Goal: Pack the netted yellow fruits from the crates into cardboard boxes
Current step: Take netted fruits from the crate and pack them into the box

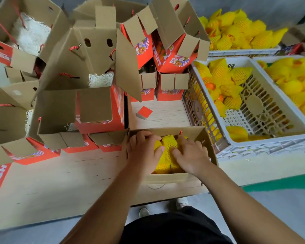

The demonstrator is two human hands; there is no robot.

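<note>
Now I have both hands low in the frame's centre, inside the open cardboard box (205, 138). My left hand (143, 152) and right hand (190, 154) each press netted yellow fruits (167, 147), grip released, fingers spread.

Three white slatted plastic crates (224, 143) are holding netted yellow fruits (234, 88); two bare hands (143, 152) are showing

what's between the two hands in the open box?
Head view: netted yellow fruits lie between the left hand and right hand, inside the cardboard box. Both hands rest on the fruits.
</note>
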